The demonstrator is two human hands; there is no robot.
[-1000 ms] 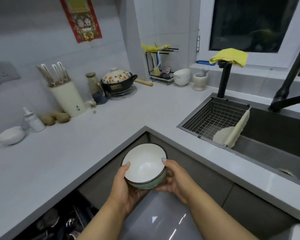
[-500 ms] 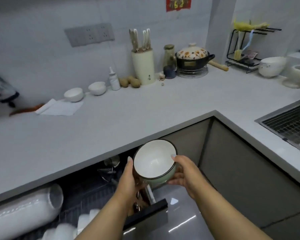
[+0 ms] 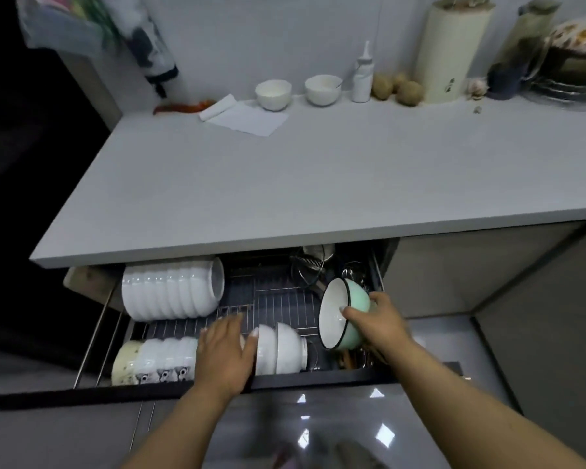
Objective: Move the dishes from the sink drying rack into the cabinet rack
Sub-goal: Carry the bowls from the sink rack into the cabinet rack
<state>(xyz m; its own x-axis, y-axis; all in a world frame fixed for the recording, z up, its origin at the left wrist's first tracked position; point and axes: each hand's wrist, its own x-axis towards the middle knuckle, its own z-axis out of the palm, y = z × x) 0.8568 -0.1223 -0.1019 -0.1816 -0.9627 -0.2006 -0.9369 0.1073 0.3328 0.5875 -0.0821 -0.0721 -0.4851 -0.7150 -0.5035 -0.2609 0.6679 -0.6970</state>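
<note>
A mint-green bowl (image 3: 342, 313) with a white inside and dark rim is tipped on its side over the right part of the pulled-out cabinet rack (image 3: 278, 302). My right hand (image 3: 376, 324) grips it by the rim and outer wall. My left hand (image 3: 225, 353) lies flat on a row of white bowls (image 3: 285, 346) standing on edge in the rack's front row. A second row of stacked white bowls (image 3: 170, 292) lies in the back left. The sink drying rack is out of view.
The grey counter (image 3: 318, 184) overhangs the drawer's back. On it sit two small white bowls (image 3: 273, 94), a paper sheet (image 3: 247, 118), a squeeze bottle (image 3: 362, 76), potatoes (image 3: 400, 89) and a knife block (image 3: 450, 52). Metal utensils (image 3: 313, 265) fill the drawer's back right.
The view swung left and down from the sink to the open drawer. My left hand let go of the green bowl and landed on the white bowls; my right hand lowered the bowl into the rack.
</note>
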